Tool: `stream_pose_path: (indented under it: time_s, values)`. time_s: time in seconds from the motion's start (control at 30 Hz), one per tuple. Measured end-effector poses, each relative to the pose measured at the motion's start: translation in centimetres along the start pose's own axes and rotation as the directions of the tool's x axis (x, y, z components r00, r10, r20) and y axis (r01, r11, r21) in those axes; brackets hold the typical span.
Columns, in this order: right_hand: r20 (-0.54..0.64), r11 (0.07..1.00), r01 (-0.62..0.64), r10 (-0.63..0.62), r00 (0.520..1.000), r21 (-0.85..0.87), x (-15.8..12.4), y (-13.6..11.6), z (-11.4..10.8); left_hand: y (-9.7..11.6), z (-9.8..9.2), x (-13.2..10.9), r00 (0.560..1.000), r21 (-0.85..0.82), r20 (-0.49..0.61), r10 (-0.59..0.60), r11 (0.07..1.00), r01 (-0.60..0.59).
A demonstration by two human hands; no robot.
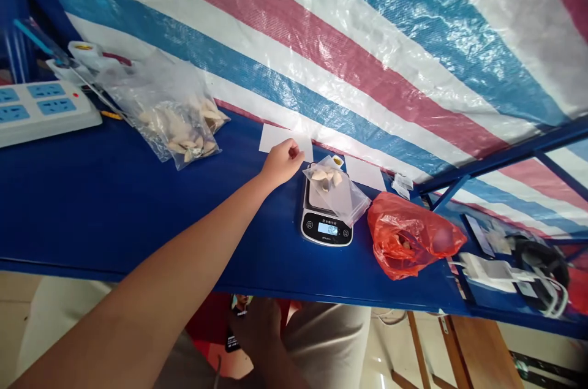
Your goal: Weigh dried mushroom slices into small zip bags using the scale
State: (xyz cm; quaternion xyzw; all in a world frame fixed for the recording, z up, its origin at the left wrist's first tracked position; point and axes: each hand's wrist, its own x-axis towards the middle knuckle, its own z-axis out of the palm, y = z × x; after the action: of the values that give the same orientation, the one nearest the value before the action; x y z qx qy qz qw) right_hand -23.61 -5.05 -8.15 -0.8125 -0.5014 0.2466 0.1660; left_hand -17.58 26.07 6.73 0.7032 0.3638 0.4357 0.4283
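Note:
My left hand [283, 161] is stretched over the table, its fingers curled into a loose fist with nothing visible in them. Just to its right stands a kitchen scale [327, 231] with a lit display. On the scale lies a clear zip bag [351, 202] holding several pale, thin pieces, its open end hanging off to the right. Below the table edge, in shadow over my lap, my right hand [261, 324] is wrapped around a phone [233, 340] with a lit screen. Its fingers are partly dark.
Bags of similar pale pieces [179, 132] lie at the left, beside a white power strip [37, 110]. Right of the scale sits a red plastic bag [408, 236]. White papers [365, 173] lie along the striped sheet [294, 27]. A charger and cables [489, 272] are at far right.

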Motion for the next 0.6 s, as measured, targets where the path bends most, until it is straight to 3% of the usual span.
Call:
stream_pose_path:
  time_s: [0.1, 0.17, 0.27, 0.33, 0.4, 0.5, 0.6]
  values:
    - [0.022, 0.998, -0.026, 0.027, 0.999, -0.053, -2.3, -0.2, -4.4, 0.0, -0.1, 0.1, 1.000, -0.004, 0.004, -0.019, 1.000, 0.019]
    - [0.059, 0.996, 0.034, -0.039, 0.997, 0.085, -3.9, -0.6, -9.2, 0.0, -0.1, 0.1, 0.999, -0.007, 0.010, -0.031, 0.999, 0.031]
    - [-0.126, 0.954, 0.016, 0.023, 0.992, 0.300, -3.8, -1.2, -17.5, 0.2, -0.2, 0.0, 0.999, -0.007, 0.019, -0.042, 0.999, 0.042]
    - [-0.353, 0.938, 0.038, 0.092, 0.931, 0.345, -1.4, -1.2, -22.2, 0.4, -0.2, -0.1, 0.999, 0.000, 0.018, -0.043, 0.999, 0.043]
    - [-0.543, 0.959, -0.011, 0.170, 0.823, 0.283, 2.3, -0.8, -25.4, 0.7, -0.3, -0.1, 0.999, 0.011, 0.012, -0.041, 0.999, 0.041]
    - [-0.568, 0.978, -0.123, 0.199, 0.798, 0.170, 8.3, -0.5, -27.4, 0.9, -0.4, -0.1, 0.999, 0.023, 0.006, -0.035, 0.999, 0.035]
    - [-0.672, 0.994, -0.096, 0.105, 0.733, 0.050, 12.2, -1.2, -28.3, 0.8, -0.4, -0.1, 1.000, 0.028, 0.006, -0.030, 0.999, 0.030]
